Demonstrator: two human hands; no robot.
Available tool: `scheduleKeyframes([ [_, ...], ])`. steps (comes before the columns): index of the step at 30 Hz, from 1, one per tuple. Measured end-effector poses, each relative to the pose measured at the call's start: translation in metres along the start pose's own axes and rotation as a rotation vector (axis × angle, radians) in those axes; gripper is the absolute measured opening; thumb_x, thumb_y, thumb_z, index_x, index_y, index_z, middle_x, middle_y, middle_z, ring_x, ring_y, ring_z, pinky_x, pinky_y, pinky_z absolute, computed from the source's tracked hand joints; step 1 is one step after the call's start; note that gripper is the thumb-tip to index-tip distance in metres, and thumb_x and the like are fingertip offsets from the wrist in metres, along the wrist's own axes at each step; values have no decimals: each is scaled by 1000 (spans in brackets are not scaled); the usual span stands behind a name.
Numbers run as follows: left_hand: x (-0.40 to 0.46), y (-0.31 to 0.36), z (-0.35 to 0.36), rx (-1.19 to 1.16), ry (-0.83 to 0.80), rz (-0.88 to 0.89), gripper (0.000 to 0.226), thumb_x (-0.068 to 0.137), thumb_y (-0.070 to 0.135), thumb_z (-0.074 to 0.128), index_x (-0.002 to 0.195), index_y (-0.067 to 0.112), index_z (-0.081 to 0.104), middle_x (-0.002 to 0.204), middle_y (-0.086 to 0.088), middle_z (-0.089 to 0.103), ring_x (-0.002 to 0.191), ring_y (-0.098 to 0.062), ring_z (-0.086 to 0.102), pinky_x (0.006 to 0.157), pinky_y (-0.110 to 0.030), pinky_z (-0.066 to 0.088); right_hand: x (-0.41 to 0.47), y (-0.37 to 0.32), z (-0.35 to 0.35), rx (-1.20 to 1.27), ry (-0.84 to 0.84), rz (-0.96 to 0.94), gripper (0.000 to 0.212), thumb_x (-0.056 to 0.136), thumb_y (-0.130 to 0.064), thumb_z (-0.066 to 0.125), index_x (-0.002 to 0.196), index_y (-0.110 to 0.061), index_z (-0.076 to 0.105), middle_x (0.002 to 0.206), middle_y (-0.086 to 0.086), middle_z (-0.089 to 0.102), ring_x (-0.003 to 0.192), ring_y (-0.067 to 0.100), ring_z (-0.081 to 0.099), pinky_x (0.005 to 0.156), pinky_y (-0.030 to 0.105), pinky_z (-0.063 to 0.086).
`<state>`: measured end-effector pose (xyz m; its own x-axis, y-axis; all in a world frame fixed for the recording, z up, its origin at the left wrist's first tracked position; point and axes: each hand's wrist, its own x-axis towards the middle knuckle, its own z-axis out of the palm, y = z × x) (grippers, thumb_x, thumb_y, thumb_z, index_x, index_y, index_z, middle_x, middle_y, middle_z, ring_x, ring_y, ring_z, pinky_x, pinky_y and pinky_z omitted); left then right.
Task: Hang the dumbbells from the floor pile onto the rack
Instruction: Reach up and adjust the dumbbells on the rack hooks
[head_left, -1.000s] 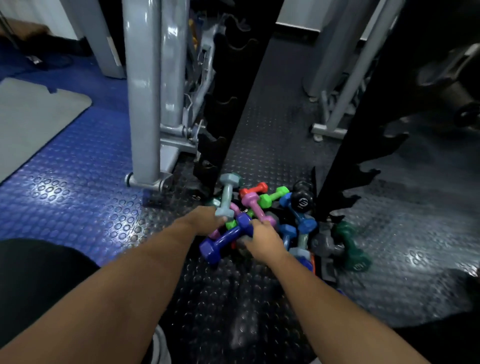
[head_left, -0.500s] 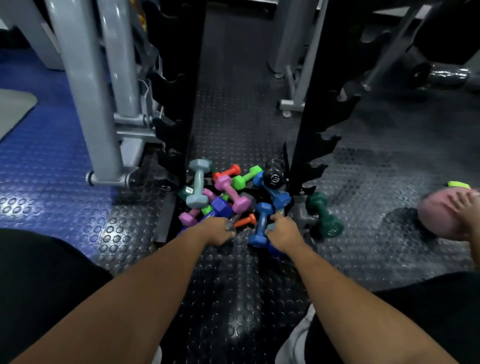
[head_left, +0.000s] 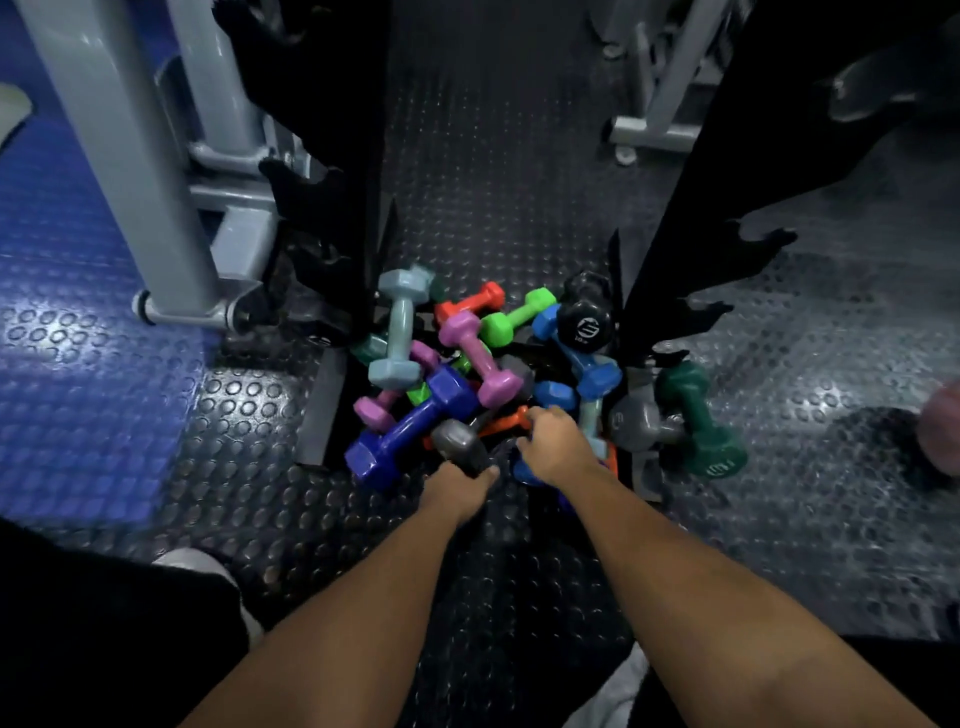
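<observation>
Several coloured dumbbells lie piled on the black studded floor between the two black toothed uprights of the rack (head_left: 670, 244). My left hand (head_left: 457, 496) is at the pile's near edge, its fingers closed around a dark grey dumbbell (head_left: 457, 441) whose head sticks up above the hand. My right hand (head_left: 556, 449) is curled over a blue dumbbell (head_left: 522, 470), mostly hidden beneath it, beside an orange dumbbell (head_left: 506, 421). A big purple-blue dumbbell (head_left: 410, 426) lies just left of my left hand. Pink, light blue and green ones lie behind it.
The rack's left upright (head_left: 332, 171) stands by a grey machine frame (head_left: 130, 156) on blue flooring. A dark green dumbbell (head_left: 698, 415) and a grey dumbbell (head_left: 641, 423) lie right of the pile. Something pink, blurred, (head_left: 943, 431) shows at the right edge. My shoe (head_left: 189, 564) is at lower left.
The view has dropped closer to the pile. My left hand has moved right, off the purple-blue dumbbell and onto the dark grey one. My right hand stays on the blue dumbbell.
</observation>
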<state>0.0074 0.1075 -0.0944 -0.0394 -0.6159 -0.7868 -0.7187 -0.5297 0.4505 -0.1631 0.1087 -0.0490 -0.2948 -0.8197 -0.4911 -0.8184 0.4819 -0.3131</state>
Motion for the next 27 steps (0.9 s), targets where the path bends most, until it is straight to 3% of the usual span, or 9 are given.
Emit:
scheduleKeyframes([
  [3,13,9,9,-328,112,-99,104,58,79,78,135,14,51,127,-8,66,115,-33,65,99,-43,55,20,-4,6,-133,-34,-51,36,94,-27,66,126,-13,59,133,11,53,125,35,54,106,47,48],
  [5,32,12,10,-493,86,-137,109,43,78,84,128,18,52,116,-4,71,101,-27,72,89,-43,61,31,-4,11,-194,-33,-80,45,92,-24,68,134,-18,56,139,9,45,126,34,53,106,48,46],
  [9,37,18,5,-565,60,-184,89,44,51,87,118,10,64,93,-8,77,73,-20,76,60,-31,61,46,-5,27,-344,-67,-59,40,91,-28,68,131,-25,61,138,8,35,130,31,42,108,52,36],
  [12,25,19,3,-487,158,-154,80,51,54,83,115,13,59,93,-2,75,78,-18,73,71,-32,62,47,-8,38,-387,-12,-29,37,95,-22,60,132,-25,61,136,10,39,129,32,42,106,52,36],
  [15,23,19,2,-474,162,-149,78,54,54,85,116,14,59,92,-1,74,78,-16,72,66,-29,57,47,-9,37,-475,-4,-41,40,96,-19,56,136,-24,58,135,9,45,128,30,45,106,50,36],
  [20,15,22,0,-449,203,-157,69,64,50,86,115,13,56,92,0,71,73,-13,67,55,-24,45,43,-9,25,-525,-1,-101,49,87,-19,68,135,-19,57,133,9,49,126,30,48,106,50,38],
  [23,13,20,2,-462,232,-180,71,68,48,86,120,12,53,103,-4,68,81,-17,64,69,-27,48,34,-5,9,-453,-18,-168,53,82,-15,74,130,-10,54,133,12,45,115,33,59,96,45,52],
  [27,6,31,3,-464,174,-211,84,70,48,82,135,6,50,121,-13,68,98,-29,66,86,-34,55,21,5,-18,-393,-102,-199,30,87,-6,58,117,-9,59,123,14,59,111,38,66,90,44,55],
])
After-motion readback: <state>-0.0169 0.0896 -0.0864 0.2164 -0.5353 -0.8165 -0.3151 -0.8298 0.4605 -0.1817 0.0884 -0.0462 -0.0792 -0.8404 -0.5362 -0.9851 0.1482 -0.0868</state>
